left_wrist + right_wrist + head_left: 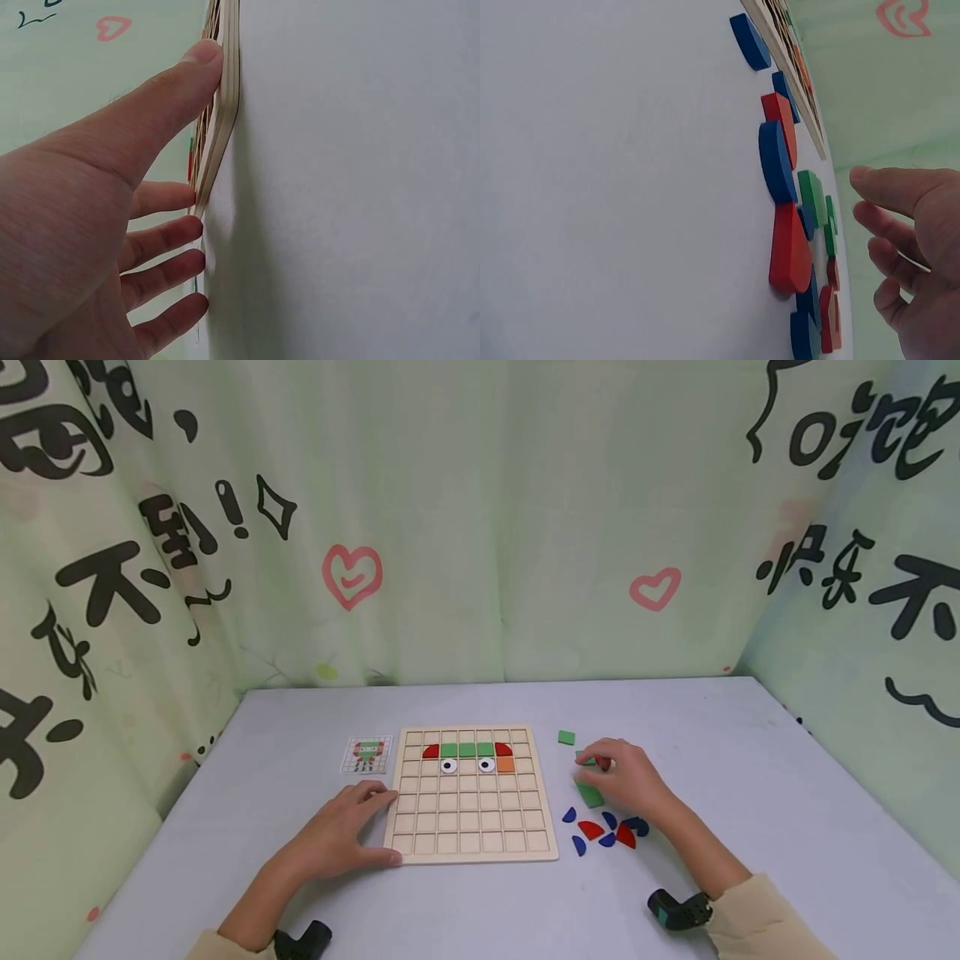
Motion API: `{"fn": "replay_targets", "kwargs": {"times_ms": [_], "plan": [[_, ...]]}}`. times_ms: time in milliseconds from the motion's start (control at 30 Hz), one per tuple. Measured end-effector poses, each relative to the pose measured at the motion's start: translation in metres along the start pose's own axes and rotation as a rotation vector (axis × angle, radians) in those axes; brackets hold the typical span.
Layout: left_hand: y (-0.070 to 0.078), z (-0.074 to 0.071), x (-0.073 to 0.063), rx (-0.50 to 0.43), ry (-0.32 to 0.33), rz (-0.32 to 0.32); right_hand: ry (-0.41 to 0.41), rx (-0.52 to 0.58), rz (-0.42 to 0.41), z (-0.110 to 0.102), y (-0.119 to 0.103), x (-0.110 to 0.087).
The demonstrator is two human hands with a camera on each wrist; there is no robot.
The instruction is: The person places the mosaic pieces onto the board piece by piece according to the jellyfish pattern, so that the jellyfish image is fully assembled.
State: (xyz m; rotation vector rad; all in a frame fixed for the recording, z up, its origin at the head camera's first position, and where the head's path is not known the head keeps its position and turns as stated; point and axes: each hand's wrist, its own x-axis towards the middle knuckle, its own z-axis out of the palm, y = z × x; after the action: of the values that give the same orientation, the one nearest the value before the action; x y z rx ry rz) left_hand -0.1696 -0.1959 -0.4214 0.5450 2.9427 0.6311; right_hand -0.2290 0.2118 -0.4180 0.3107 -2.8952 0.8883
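Note:
My left hand (341, 831) rests at the left side of a wooden grid board (468, 857), its fingers extended. The thumb (176, 86) touches the board's near corner, and the fingertips lie along its edge. On the board sit a row of green squares (467, 750) with a red quarter-round at each end, two eye tiles (448, 766) and an orange square (505, 765). To the right, my right hand (630, 781) hovers over loose green pieces (589, 794). Its thumb and bent fingers stand apart with nothing visible between them. A red piece (603, 763) shows past its fingers.
A small picture card (367, 755) lies left of the board. Blue rounded pieces (579, 845) and red wedges (590, 830) are scattered on the white table (480, 910), right of the board. A loose green square (566, 737) lies farther back. Curtains (502, 527) surround the table.

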Motion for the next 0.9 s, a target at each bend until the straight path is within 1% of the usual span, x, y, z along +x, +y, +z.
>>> {"fn": "replay_targets", "kwargs": {"times_ms": [133,300,500,600,733,900], "plan": [[0.000,-0.001,0.002,0.007,0.001,-0.003,0.018,0.003,0.014,-0.008,0.009,-0.004],[-0.001,-0.001,0.000,0.008,0.006,0.002,0.023,0.004,0.028,-0.017,0.019,-0.008],[-0.002,-0.001,-0.001,0.016,0.027,0.010,0.050,-0.028,0.041,-0.021,0.035,-0.014],[-0.002,-0.001,-0.001,0.013,0.014,0.003,0.060,-0.040,0.064,-0.022,0.043,-0.016],[-0.002,-0.001,0.000,0.013,0.003,-0.001,0.067,-0.040,0.091,-0.026,0.048,-0.018],[-0.001,0.001,0.000,0.012,0.009,0.007,0.045,-0.047,0.105,-0.029,0.050,-0.018]]}}
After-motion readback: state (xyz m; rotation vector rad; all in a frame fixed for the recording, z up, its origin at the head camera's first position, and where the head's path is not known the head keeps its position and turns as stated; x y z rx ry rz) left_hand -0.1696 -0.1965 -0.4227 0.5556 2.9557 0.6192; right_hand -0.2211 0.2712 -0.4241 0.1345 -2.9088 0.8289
